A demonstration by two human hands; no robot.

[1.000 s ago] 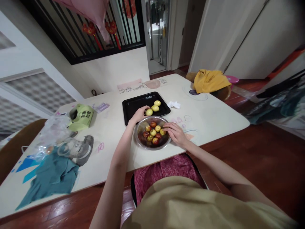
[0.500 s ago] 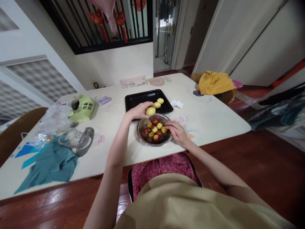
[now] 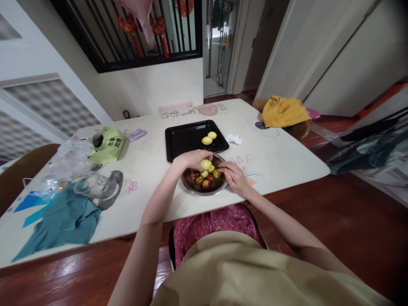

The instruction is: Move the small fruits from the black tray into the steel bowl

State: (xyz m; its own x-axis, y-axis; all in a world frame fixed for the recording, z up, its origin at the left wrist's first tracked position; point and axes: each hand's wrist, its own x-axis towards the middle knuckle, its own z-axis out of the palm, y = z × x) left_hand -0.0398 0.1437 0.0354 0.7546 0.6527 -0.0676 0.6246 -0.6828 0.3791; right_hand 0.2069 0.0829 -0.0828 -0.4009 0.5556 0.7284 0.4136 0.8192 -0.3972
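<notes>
My left hand (image 3: pixel 193 160) reaches over the far left rim of a round metal bowl (image 3: pixel 205 194). Its fingers are closed round a yellow lemon-like fruit (image 3: pixel 205 164), low over the fruit in the bowl. Several small round fruits lie inside, some dark red (image 3: pixel 206 184) and some yellow-green (image 3: pixel 217 173). At the bowl's right side is my right hand (image 3: pixel 235 176), its fingers over the rim and its thumb side outside. Behind the bowl stands a black rectangular tray (image 3: pixel 183 138). Two more yellow fruits (image 3: pixel 207 140) lie on its right part.
A crumpled white tissue (image 3: pixel 234 139) lies right of the tray. On the left are a green visor (image 3: pixel 110 144), clear plastic bags (image 3: pixel 72 159) and a teal cloth (image 3: pixel 66 221). Yellow cloth (image 3: pixel 283 111) hangs over a chair beyond the white table's (image 3: pixel 280 161) right side.
My left hand has brought the yellow fruit from the tray's near edge down over the bowl. My right hand has stayed at the bowl's right rim. The view has shifted slightly.
</notes>
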